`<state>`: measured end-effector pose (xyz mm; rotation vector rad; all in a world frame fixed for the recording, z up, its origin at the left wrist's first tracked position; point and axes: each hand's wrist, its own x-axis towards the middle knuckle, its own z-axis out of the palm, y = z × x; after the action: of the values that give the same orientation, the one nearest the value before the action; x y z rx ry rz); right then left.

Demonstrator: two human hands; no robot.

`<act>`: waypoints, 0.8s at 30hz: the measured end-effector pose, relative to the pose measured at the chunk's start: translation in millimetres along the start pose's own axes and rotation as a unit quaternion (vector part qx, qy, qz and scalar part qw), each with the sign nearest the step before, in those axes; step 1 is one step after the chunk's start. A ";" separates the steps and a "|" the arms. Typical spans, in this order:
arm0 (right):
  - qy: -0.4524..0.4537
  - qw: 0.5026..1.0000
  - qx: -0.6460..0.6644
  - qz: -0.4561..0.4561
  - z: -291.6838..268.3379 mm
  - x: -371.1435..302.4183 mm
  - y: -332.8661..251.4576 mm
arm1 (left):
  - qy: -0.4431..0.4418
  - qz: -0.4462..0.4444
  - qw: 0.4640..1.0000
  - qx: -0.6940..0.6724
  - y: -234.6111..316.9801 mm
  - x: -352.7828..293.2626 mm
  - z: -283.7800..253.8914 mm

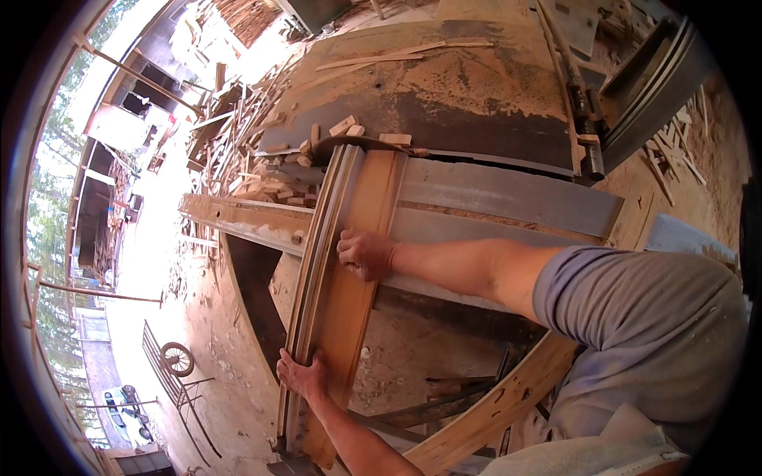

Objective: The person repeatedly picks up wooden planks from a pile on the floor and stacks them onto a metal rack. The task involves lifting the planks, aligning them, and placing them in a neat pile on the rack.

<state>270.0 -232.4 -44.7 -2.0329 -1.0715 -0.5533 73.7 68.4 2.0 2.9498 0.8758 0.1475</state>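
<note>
A long orange-brown wooden board (343,309) lies against a grooved metal fence (317,238) on a saw table (492,190). Its far end is close to the dark round saw blade (361,143). My right hand (365,254) is closed on the board about halfway along, its curled fingers at the fence side. Nearer to me, my left hand (303,374) wraps its fingers over the fence, with the thumb toward the board. The undersides of both hands are hidden.
Small wood offcuts (345,125) sit beside the blade. Beyond is a sawdust-covered tabletop (429,79) with thin strips on it. Scrap wood (230,151) is heaped at left. A curved plank (492,404) is below my right arm; a wheeled cart (176,361) stands on the ground.
</note>
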 end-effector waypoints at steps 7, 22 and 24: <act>-0.016 1.000 -0.016 0.008 -17.8 -26.6 -3.4 | -0.001 0.005 1.000 -0.009 11.8 -32.8 -0.3; -0.079 0.997 0.024 -0.001 -44.1 -58.8 -31.5 | 0.153 -0.413 0.430 -0.788 133.3 -218.0 52.0; -0.129 0.991 0.038 0.000 -25.8 -65.7 -46.3 | 0.174 -0.349 0.265 -0.882 72.6 -209.8 95.0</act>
<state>194.4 -269.1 -52.8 -2.0761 -1.2233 -0.2484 -51.7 -110.1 -101.8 0.2547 0.7944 0.8928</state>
